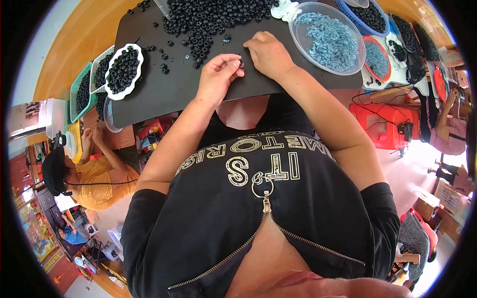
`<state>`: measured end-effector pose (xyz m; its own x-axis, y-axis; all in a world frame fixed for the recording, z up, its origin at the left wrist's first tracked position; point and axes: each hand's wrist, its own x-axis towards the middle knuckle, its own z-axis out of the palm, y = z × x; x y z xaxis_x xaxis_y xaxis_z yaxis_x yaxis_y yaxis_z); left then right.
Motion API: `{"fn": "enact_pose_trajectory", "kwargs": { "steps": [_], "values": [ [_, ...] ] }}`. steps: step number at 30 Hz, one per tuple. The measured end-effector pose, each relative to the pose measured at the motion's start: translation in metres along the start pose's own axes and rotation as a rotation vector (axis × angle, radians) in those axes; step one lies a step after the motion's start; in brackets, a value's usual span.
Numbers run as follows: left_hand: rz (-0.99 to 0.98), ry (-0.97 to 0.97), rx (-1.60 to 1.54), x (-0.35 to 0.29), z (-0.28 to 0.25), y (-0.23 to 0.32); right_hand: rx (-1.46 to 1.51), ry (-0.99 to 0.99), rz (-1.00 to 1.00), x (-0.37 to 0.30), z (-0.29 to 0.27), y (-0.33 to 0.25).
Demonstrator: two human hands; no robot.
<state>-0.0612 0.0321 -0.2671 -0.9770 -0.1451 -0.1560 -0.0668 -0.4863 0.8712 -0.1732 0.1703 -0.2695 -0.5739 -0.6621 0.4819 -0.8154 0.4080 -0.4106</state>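
Between the thumb and fingertips of my left hand (218, 74) is a small black bead-like part (241, 63), partly covered by the fingers. My right hand (268, 53) is just to its right, low over the dark tabletop (164, 97), its fingers bent together; whatever they hold, if anything, is hidden. Beyond both hands spreads a heap of small black ring-shaped parts (208, 20), trailing toward my left hand. One loose black part (227, 37) sits between the heap and my hands. A tiny bluish ring (187, 57) lies left of them.
At right stands a clear round tub (294, 37) of bluish transparent rings, beside a blue basket (385, 30) and a red-rimmed dish (389, 74). At left are a white scalloped dish (133, 92) of black parts and a green basket (74, 116). A person in yellow (102, 184) sits at left.
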Motion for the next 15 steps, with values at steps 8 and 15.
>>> {"fn": "enact_pose_trajectory", "kwargs": {
  "steps": [8, 15],
  "values": [
    [0.01, -0.026, -0.041, -0.002, 0.0, 0.003, -0.021, 0.179, 0.167, -0.003, -0.063, 0.006],
    [0.016, 0.01, -0.017, -0.001, 0.001, 0.001, -0.307, -0.075, 0.383, 0.007, -0.096, 0.073]
  ]
}}
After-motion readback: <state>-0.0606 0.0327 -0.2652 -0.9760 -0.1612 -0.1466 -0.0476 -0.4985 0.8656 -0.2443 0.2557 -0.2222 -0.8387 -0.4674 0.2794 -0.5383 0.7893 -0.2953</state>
